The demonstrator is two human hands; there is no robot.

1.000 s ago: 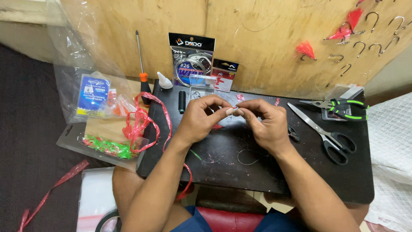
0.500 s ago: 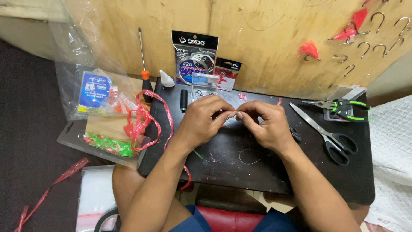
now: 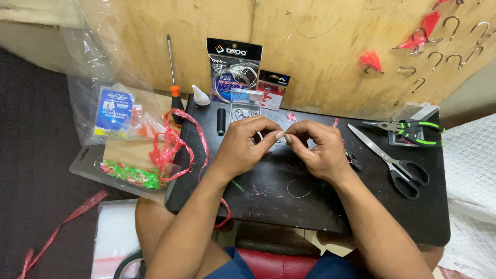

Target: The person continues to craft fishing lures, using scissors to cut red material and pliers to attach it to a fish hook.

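My left hand (image 3: 247,146) and my right hand (image 3: 316,150) meet fingertip to fingertip over the middle of a black board (image 3: 310,206). Both pinch something very small between thumb and forefinger; it is too small to make out. A short curl of thin wire (image 3: 298,189) lies on the board just below my right hand. A clear plastic box (image 3: 243,111) sits right behind my left hand.
Scissors (image 3: 392,161) and green-handled pliers (image 3: 411,130) lie at the right. An orange-handled screwdriver (image 3: 173,77), a black spool (image 3: 221,120), packets (image 3: 233,70), red ribbon (image 3: 173,144) and plastic bags (image 3: 111,111) are at the left and back. Hooks with red tufts (image 3: 419,39) hang on the wooden wall.
The hands stay joined over the board with only slight finger movement. The view has shifted a little.
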